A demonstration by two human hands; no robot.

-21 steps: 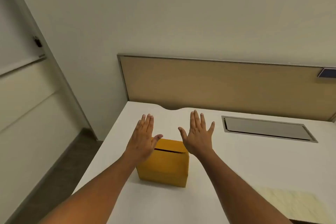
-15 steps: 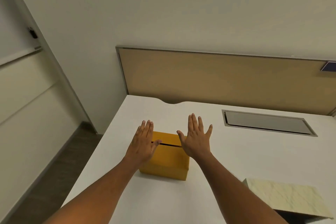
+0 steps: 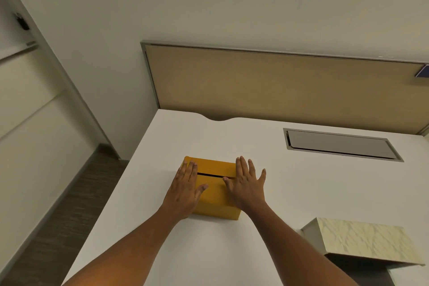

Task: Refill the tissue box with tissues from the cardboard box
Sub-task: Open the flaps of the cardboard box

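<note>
White tabletop carries the cardboard box at my twelve o'clock, its flap seam running nine to three, left hand and right hand flat on either end, each grip spread, clamping nothing; the tissue box sits at four.

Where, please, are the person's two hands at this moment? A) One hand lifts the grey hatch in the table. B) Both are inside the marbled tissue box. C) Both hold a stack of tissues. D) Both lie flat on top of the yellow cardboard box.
D: the left hand and right hand lie open, palms down, on top of the yellow cardboard box, either side of its dark slit.
</note>
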